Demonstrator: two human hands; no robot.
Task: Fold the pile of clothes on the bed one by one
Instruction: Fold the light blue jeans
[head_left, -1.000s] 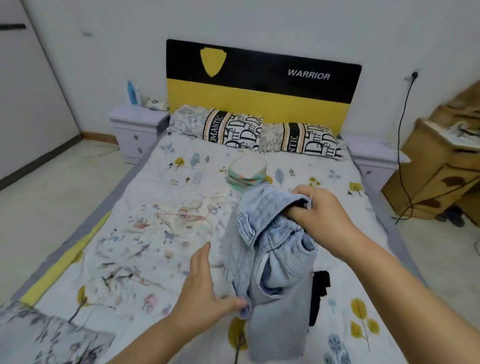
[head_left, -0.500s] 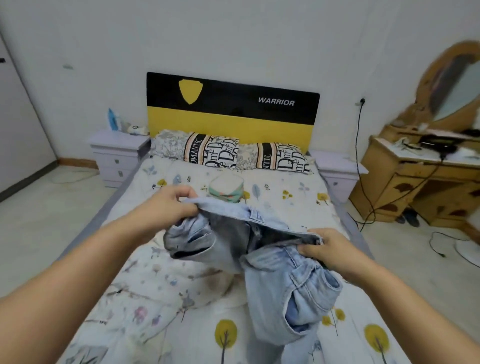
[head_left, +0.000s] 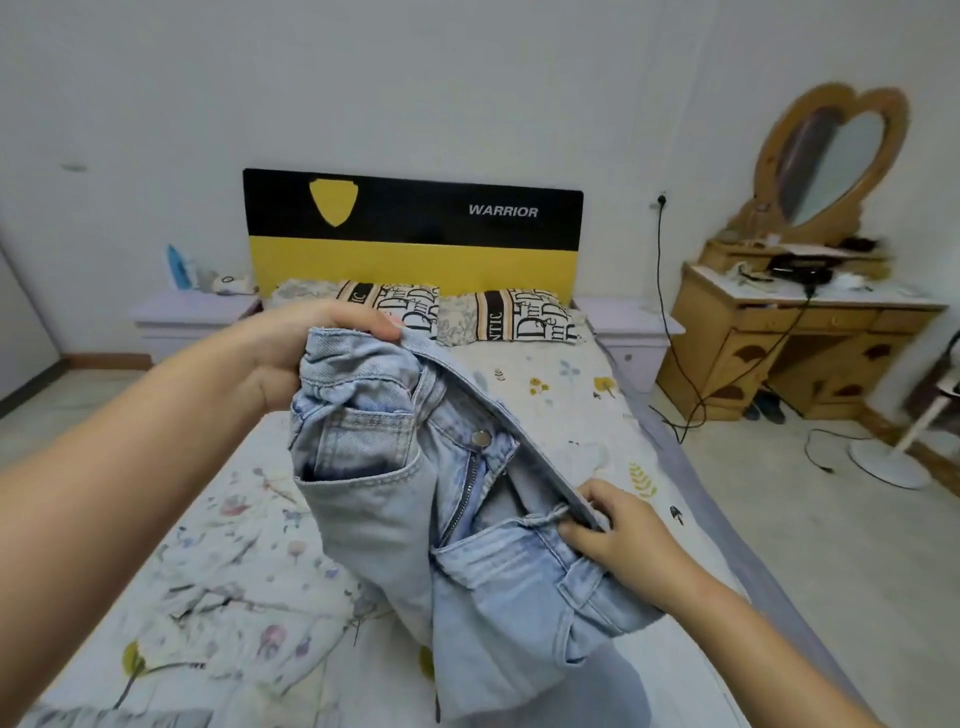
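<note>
A pair of pale blue, stone-washed denim jeans (head_left: 441, 499) hung in the air above the floral-printed white bedsheet (head_left: 561, 384), held up by the waistband with the unfastened fly, zip and metal button turned toward the camera. The left hand (head_left: 306, 348) was curled round the far-left end of the waistband, thumb on top and fingers tucked behind the cloth, while the right hand (head_left: 618, 535) pinched the other end of the band lower down and nearer the body, so the waist ran on a slant between them. The legs drooped below the frame's lower edge, bunched and twisted against each other; where the hems lay could not be seen. Behind stood the black-and-yellow headboard (head_left: 413, 228) and two lettered pillows (head_left: 511, 317). This looked like the opening step for this garment: finding the waistband corners and spreading it before any fold was made. The next move likely called for levelling the two hands, shaking the legs loose so they hung straight, then bringing one side over the other to lay leg on leg, or lowering the jeans flat on the sheet. The stiff denim would probably hold its creases, so the twist wanted clearing first.
</note>
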